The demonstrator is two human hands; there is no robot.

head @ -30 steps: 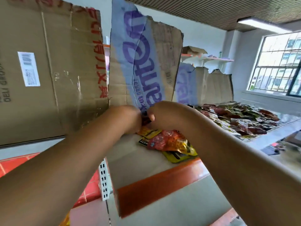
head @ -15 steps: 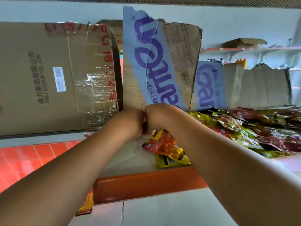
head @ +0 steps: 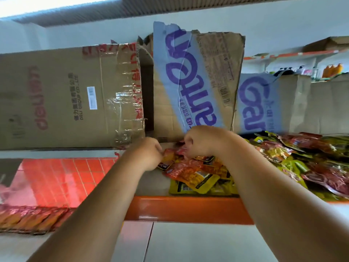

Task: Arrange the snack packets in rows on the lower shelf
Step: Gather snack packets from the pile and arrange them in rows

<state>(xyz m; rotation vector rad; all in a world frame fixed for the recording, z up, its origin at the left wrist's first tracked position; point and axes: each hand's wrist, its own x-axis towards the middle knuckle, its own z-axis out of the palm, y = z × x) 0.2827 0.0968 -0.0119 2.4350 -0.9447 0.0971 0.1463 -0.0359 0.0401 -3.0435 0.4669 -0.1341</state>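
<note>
Both my arms reach forward over a shelf with an orange front edge [head: 185, 209]. My left hand [head: 149, 154] and my right hand [head: 198, 141] have curled fingers that pinch red and orange snack packets [head: 174, 152] at the back of the shelf. In front of the hands lies a small stack of orange and yellow packets [head: 198, 176]. A larger heap of yellow, green and dark red packets [head: 302, 156] covers the shelf to the right. How many packets each hand holds is hidden by the fingers.
Flattened cardboard sheets stand behind the shelf: a brown one [head: 71, 99] at left, blue-printed ones [head: 192, 82] in the middle and right. A row of orange packets [head: 32, 220] lies low at left on another shelf. Red floor tiles [head: 62, 180] show below.
The view has tilted and shifted left. My hands have parted slightly and dropped lower onto the packets at the back of the shelf.
</note>
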